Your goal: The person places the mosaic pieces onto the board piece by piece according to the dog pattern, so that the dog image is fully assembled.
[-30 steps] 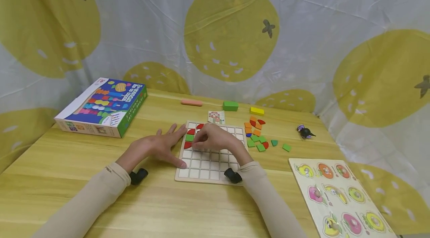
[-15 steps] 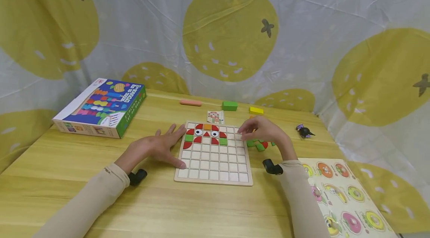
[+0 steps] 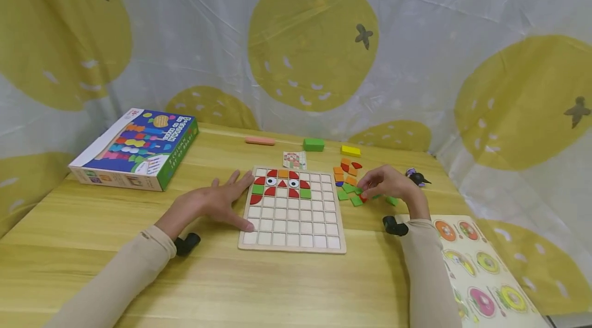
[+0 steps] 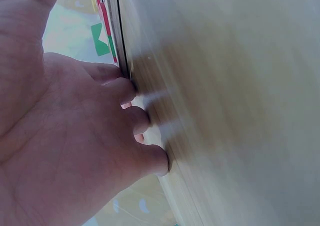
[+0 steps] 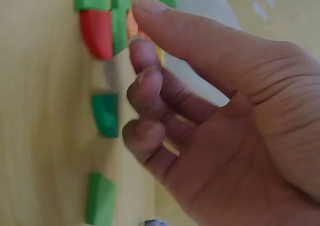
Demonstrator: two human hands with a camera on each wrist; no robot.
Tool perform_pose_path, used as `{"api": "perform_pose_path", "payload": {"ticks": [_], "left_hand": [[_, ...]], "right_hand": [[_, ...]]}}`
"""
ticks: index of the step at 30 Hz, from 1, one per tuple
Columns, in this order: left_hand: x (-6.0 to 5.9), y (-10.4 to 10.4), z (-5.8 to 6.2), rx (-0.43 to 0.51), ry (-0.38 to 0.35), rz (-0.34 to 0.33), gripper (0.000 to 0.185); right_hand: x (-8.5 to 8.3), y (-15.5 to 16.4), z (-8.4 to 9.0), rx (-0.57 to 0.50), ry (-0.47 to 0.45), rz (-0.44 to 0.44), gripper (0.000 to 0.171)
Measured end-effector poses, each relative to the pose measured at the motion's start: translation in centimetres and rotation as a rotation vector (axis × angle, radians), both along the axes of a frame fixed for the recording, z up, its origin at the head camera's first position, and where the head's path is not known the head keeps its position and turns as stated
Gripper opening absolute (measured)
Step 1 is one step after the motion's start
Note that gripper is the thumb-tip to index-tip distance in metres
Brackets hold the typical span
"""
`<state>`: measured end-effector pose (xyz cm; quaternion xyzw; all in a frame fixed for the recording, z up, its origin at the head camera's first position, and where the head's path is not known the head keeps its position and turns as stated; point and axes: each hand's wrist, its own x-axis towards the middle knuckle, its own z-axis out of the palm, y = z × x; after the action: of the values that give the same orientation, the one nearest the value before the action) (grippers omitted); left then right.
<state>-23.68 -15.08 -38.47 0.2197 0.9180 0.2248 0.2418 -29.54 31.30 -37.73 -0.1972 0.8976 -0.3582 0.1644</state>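
Note:
A wooden grid board [image 3: 292, 225] lies on the table; its top rows hold red, orange and green pieces and two eye tiles. My left hand [image 3: 217, 202] rests flat on the table with straight fingers against the board's left edge; the left wrist view shows the fingertips [image 4: 150, 121] pressed on the wood. My right hand [image 3: 384, 184] hovers over the loose pieces [image 3: 349, 184] to the right of the board, fingers loosely curled and holding nothing. Its fingertips are just above a red piece [image 5: 97, 34] and beside green pieces [image 5: 106, 113].
A colourful game box [image 3: 136, 148] sits at the back left. A pink piece [image 3: 259, 141], green block [image 3: 313, 144], yellow block [image 3: 350, 151] and pattern card [image 3: 294, 160] lie behind the board. A small black figure [image 3: 418, 178] and a fruit puzzle [image 3: 481, 271] are at the right.
My right hand left the board's top rows and moved right to the pile of loose pieces. The left hand stayed at the board's edge.

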Motion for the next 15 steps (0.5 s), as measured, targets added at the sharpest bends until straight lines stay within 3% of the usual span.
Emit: {"api": "perform_pose_path", "payload": {"ticks": [15], "left_hand": [[-0.04,-0.05,0.09,-0.002,0.003,-0.009,0.132]], "right_hand": [[-0.09,0.55,-0.58,0.064,-0.011,-0.062,0.018]]}}
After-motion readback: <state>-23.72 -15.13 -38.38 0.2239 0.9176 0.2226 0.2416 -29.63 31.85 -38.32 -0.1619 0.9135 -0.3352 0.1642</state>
